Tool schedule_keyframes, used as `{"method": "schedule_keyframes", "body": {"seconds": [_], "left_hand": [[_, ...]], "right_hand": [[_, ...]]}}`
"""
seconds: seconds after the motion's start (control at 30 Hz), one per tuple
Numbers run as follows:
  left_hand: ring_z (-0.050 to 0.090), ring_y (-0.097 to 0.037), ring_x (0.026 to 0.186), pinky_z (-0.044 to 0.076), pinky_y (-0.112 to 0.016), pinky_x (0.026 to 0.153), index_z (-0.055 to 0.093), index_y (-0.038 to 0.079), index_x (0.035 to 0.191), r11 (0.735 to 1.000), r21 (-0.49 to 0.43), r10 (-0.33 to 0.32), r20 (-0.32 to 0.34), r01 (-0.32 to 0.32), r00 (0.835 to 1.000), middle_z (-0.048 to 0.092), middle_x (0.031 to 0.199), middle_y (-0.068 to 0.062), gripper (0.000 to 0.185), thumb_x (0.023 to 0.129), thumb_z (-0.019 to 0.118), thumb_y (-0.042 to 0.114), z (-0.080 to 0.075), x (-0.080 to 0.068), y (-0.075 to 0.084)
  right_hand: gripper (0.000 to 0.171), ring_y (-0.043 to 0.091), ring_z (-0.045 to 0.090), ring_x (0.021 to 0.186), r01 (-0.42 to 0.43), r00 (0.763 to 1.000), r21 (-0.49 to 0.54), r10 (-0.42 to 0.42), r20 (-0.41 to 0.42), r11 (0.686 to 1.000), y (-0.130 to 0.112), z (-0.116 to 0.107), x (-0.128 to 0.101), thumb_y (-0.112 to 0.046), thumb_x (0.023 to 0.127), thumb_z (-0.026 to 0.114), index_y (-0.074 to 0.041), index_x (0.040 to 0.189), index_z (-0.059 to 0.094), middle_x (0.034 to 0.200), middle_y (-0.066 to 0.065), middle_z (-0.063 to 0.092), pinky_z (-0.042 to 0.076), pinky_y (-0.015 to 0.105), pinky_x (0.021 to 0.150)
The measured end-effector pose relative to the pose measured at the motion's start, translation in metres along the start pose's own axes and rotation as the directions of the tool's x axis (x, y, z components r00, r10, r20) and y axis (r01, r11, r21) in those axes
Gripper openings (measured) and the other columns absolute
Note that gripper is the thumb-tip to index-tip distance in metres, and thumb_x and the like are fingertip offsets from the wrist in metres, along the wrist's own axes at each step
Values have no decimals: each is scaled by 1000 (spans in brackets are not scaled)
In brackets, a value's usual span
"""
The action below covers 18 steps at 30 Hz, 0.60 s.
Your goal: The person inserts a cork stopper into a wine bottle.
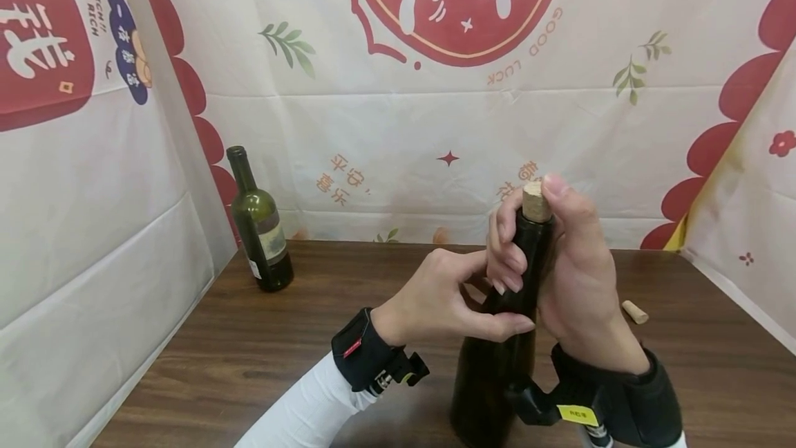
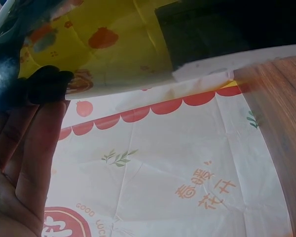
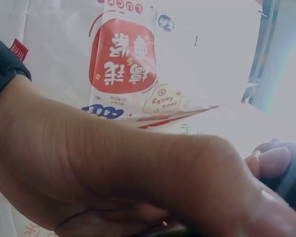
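Observation:
A dark glass wine bottle (image 1: pixel 494 386) stands upright on the table, with a cork (image 1: pixel 535 203) protruding from its mouth. My left hand (image 1: pixel 444 296) grips the bottle around its upper part, the thumb lying across the near side. Higher up, my right hand (image 1: pixel 575 261) pinches the cork between thumb and index finger, while its other fingers curl about the neck. In the right wrist view my right thumb (image 3: pixel 187 177) stretches across the foreground and the cork is hidden. The left wrist view shows little of the grip.
To the left, near the table's back edge, stands a green wine bottle (image 1: pixel 261 237) with a label. A loose cork (image 1: pixel 635 312) lies on the wooden table (image 1: pixel 249 365) at the right. Printed white cloth (image 1: pixel 398 123) hangs behind and on both sides.

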<state>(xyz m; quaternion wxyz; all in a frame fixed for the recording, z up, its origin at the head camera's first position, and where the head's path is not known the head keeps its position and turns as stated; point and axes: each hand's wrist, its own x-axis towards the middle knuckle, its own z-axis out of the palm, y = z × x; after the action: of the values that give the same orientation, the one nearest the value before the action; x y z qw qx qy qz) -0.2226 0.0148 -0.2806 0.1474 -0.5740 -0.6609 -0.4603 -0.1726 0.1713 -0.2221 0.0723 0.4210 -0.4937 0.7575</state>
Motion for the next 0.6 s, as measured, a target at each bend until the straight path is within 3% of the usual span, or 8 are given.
{"method": "schedule_keyframes", "body": {"seconds": [0.6], "left_hand": [[60, 9, 84, 60, -20, 71, 71, 7, 108, 1000, -22, 18, -2, -18, 1000, 70, 93, 4, 36, 78, 92, 8, 1, 0, -1]], "right_hand": [[53, 22, 38, 43, -53, 997, -2, 53, -63, 999, -3, 1, 2, -25, 110, 20, -6, 80, 59, 59, 4, 48, 38, 40, 39]]}}
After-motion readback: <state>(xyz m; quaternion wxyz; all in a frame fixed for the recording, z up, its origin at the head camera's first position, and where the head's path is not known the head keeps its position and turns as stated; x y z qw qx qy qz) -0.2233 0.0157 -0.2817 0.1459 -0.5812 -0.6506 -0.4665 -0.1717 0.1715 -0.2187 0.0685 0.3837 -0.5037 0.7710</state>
